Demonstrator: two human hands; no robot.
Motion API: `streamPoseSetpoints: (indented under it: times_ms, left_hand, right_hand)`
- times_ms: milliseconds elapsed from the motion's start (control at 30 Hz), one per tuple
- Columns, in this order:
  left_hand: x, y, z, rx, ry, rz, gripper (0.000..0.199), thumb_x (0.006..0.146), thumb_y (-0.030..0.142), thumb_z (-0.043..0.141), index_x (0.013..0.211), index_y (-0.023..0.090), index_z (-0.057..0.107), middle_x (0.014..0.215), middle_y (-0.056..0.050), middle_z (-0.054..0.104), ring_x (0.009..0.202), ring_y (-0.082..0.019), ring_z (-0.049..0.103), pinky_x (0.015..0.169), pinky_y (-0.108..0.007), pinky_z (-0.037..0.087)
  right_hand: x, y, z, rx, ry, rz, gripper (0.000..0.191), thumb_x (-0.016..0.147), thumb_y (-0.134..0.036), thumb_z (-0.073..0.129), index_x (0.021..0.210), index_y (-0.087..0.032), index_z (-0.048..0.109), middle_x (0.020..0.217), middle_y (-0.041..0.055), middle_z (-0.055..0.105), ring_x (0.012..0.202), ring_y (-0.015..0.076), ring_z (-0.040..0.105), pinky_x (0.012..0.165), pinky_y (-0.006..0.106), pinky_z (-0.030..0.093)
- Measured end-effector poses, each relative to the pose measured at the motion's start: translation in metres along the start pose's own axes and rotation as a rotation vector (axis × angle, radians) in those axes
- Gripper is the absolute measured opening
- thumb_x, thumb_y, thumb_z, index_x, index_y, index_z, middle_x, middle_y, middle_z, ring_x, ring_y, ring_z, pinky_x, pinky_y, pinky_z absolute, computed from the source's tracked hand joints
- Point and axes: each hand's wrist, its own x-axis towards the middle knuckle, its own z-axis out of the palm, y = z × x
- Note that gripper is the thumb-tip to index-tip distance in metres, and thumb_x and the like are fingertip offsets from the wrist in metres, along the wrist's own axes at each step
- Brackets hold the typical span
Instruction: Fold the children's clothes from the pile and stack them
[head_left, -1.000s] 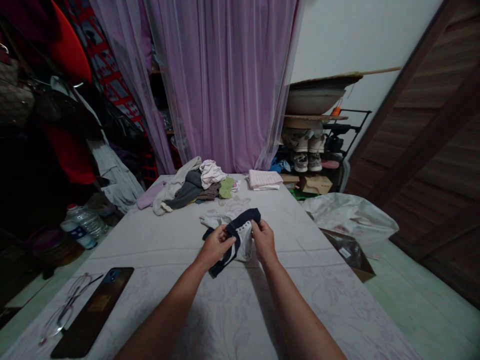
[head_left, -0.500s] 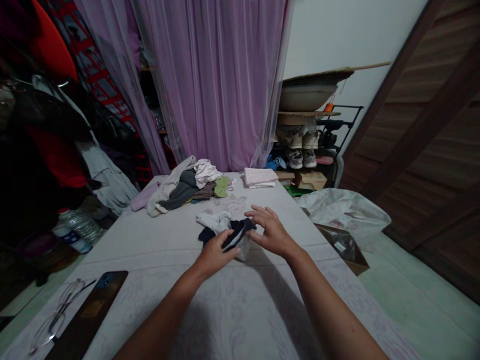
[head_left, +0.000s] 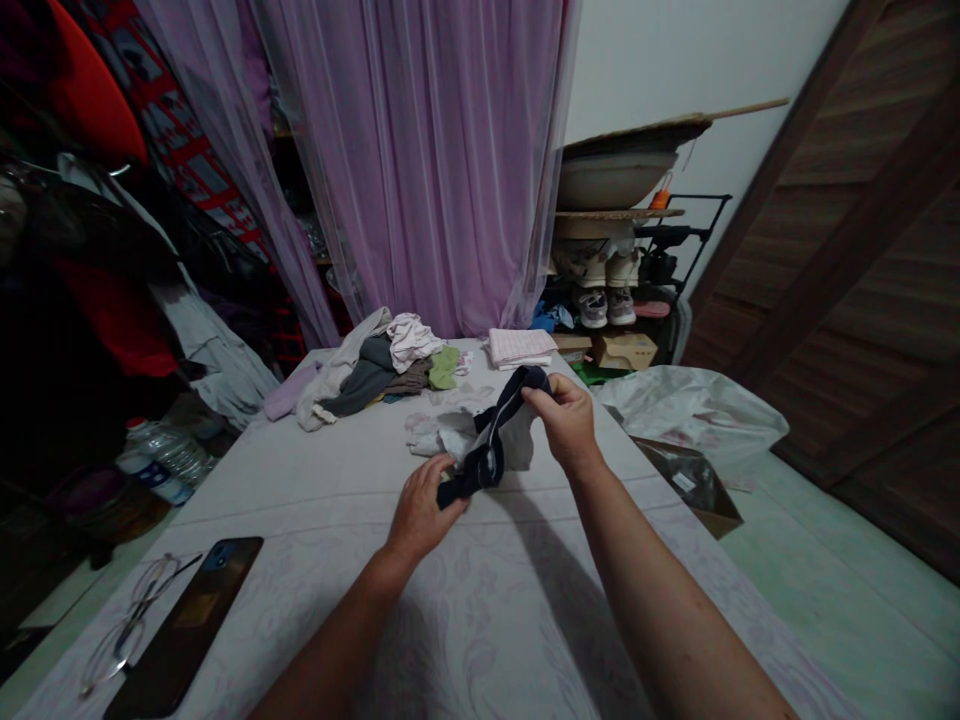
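Observation:
A small white garment with a navy band (head_left: 491, 440) is stretched between my two hands over the bed-like surface (head_left: 480, 600). My left hand (head_left: 424, 508) grips the lower left end of the band, its fingers partly hidden by the cloth. At the upper right end, my right hand (head_left: 566, 420) pinches the band between thumb and fingers, raised above the sheet. Pale cloth hangs below the band and spreads behind it; which parts belong to the same garment I cannot tell.
A heap of crumpled clothes (head_left: 367, 375) lies at the far left, and a folded pink cloth (head_left: 521, 346) at the far edge. Near left are a phone (head_left: 187, 625) and glasses (head_left: 124, 620). Right of the surface, a plastic bag (head_left: 697, 410) and an open box (head_left: 694, 485) sit on the floor.
My right hand has closed on the navy band and lifted it up and to the right. The bunched garment has opened out, while my left hand has shifted slightly left.

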Motion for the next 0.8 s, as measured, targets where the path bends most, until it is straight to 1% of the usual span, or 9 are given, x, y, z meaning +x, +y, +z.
streamPoseSetpoints:
  times_ms: [100,200,300,400,467,533,700,767,800]
  left_hand:
    - [-0.004,0.008,0.007,-0.135,0.015,-0.014,0.021,0.08,0.025,0.059,0.1,0.025,0.065,0.116,-0.007,0.067,0.115,-0.024,0.058,0.103,-0.04,0.04]
    - [0.004,0.006,0.004,-0.266,0.1,-0.19,0.017,0.086,0.032,0.051,0.094,0.025,0.063,0.092,-0.002,0.069,0.093,-0.022,0.064,0.085,-0.032,0.048]
    - [0.031,-0.001,-0.017,-0.323,0.237,-0.316,0.025,0.089,0.038,0.041,0.1,0.023,0.057,0.075,0.002,0.06,0.07,-0.017,0.06,0.065,-0.026,0.046]
    - [0.069,0.005,-0.055,-0.374,0.363,-0.332,0.023,0.085,0.038,0.047,0.096,0.02,0.056,0.072,0.003,0.056,0.068,-0.014,0.056,0.063,-0.023,0.045]
    - [0.091,0.019,-0.085,-0.371,0.323,-0.298,0.026,0.083,0.044,0.051,0.091,0.02,0.058,0.071,0.003,0.058,0.071,-0.015,0.057,0.065,-0.024,0.046]
    - [0.104,0.037,-0.112,-0.348,0.204,-0.236,0.034,0.08,0.053,0.054,0.084,0.02,0.06,0.074,0.001,0.061,0.074,-0.016,0.058,0.066,-0.025,0.047]
    - [0.099,0.07,-0.152,-0.344,-0.127,-0.243,0.048,0.058,0.057,0.077,0.085,0.02,0.064,0.07,0.002,0.065,0.063,-0.016,0.06,0.054,-0.024,0.047]
    - [0.093,0.079,-0.162,-0.339,-0.136,-0.26,0.05,0.053,0.055,0.08,0.085,0.02,0.064,0.068,0.002,0.065,0.059,-0.015,0.059,0.05,-0.023,0.047]
    - [0.09,0.085,-0.168,-0.33,-0.073,-0.258,0.05,0.053,0.056,0.079,0.084,0.02,0.064,0.068,0.002,0.065,0.057,-0.014,0.059,0.048,-0.023,0.046]
  right_hand:
    - [0.002,-0.004,-0.002,0.026,0.044,-0.003,0.036,0.067,-0.036,0.069,0.051,-0.023,0.039,0.049,-0.0063,0.043,0.05,0.0095,0.038,0.05,0.023,0.033]
    - [0.006,-0.007,-0.004,0.053,0.092,-0.01,0.038,0.066,-0.038,0.071,0.051,-0.022,0.04,0.05,-0.0064,0.042,0.052,0.0093,0.038,0.052,0.023,0.034]
    - [0.015,-0.006,-0.006,0.068,0.12,-0.013,0.041,0.064,-0.043,0.073,0.053,-0.022,0.039,0.052,-0.0071,0.039,0.053,0.0086,0.036,0.051,0.023,0.032]
    - [0.025,-0.004,-0.01,0.082,0.102,0.03,0.044,0.059,-0.048,0.076,0.056,-0.023,0.04,0.055,-0.0072,0.041,0.054,0.0089,0.038,0.051,0.022,0.032]
    - [0.031,-0.006,-0.016,0.072,0.087,0.076,0.042,0.056,-0.048,0.078,0.062,-0.022,0.045,0.058,-0.0068,0.046,0.055,0.0097,0.042,0.051,0.022,0.034]
    - [0.035,-0.011,-0.024,0.046,0.082,0.103,0.04,0.054,-0.045,0.079,0.073,-0.022,0.053,0.06,-0.0068,0.049,0.055,0.0102,0.044,0.052,0.022,0.035]
    - [0.043,-0.034,-0.049,0.021,0.028,0.026,0.041,0.06,-0.043,0.079,0.09,-0.022,0.061,0.066,-0.0051,0.057,0.059,0.0121,0.052,0.054,0.023,0.039]
    - [0.044,-0.047,-0.055,0.022,0.02,-0.086,0.035,0.066,-0.043,0.077,0.09,-0.023,0.061,0.073,-0.0036,0.06,0.064,0.013,0.056,0.057,0.024,0.043]
    - [0.043,-0.055,-0.058,0.012,0.028,-0.155,0.032,0.069,-0.042,0.076,0.09,-0.024,0.061,0.076,-0.0031,0.06,0.067,0.0134,0.057,0.06,0.025,0.045]
